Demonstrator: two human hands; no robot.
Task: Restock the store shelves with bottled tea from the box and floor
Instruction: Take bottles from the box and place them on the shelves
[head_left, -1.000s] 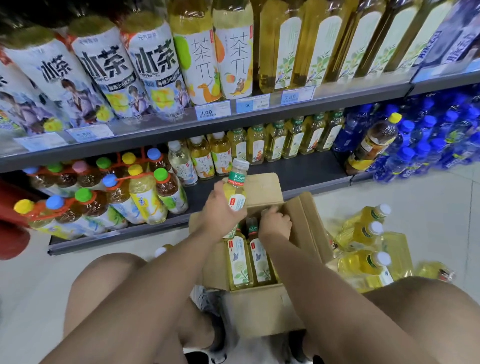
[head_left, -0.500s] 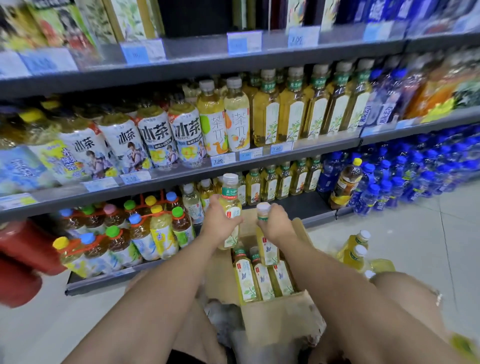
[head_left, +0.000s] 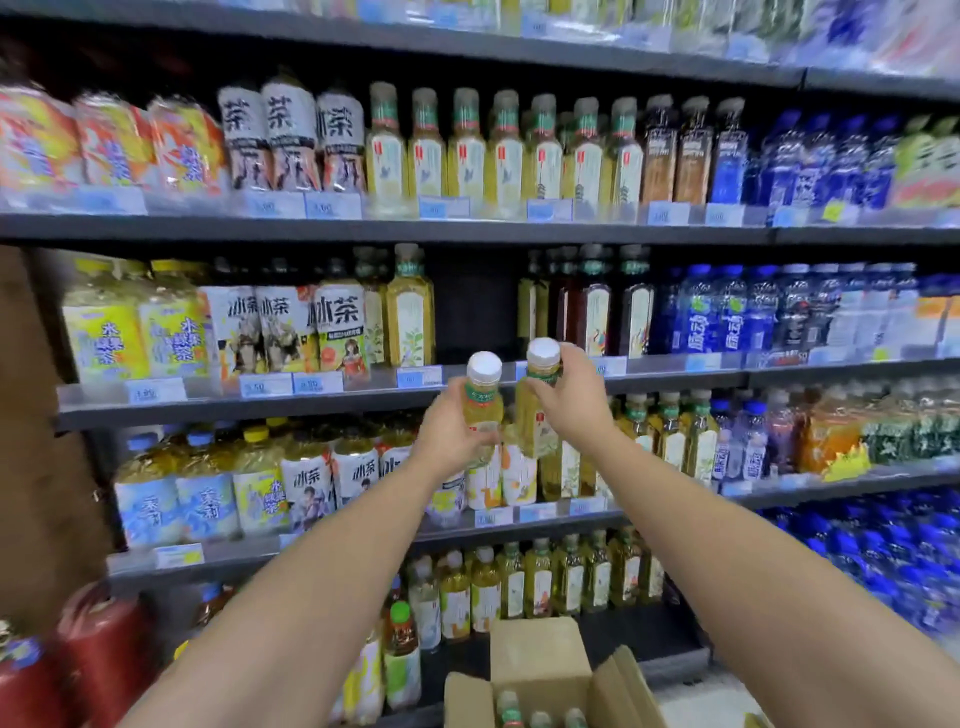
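Both hands have come up from the box (head_left: 540, 660) to shelf height, each bringing a bottle, and the view has lifted from the floor to the shelving. Now the left hand (head_left: 449, 439) is wrapped round the body of the first tea bottle (head_left: 483, 405), and the right hand (head_left: 571, 410) is curled round the shoulder of the second tea bottle (head_left: 535, 421). Both bottles are white-capped and upright, just beside each other, right below and in front of the dark gap (head_left: 475, 306) in the row of teas. Their caps are about level with the price rail (head_left: 363, 392) running under that gap.

My judgement of the risk: going in as a pair, they could catch that rail or knock together, and the one held high by its shoulder may swing and tip. A wide entry could topple the tall yellow bottle (head_left: 410, 317) left of the gap or the dark bottles (head_left: 595, 317) to its right.

Counted: two bottles in hand, one per hand; one box, well below the gap; three bottle tops showing inside it.
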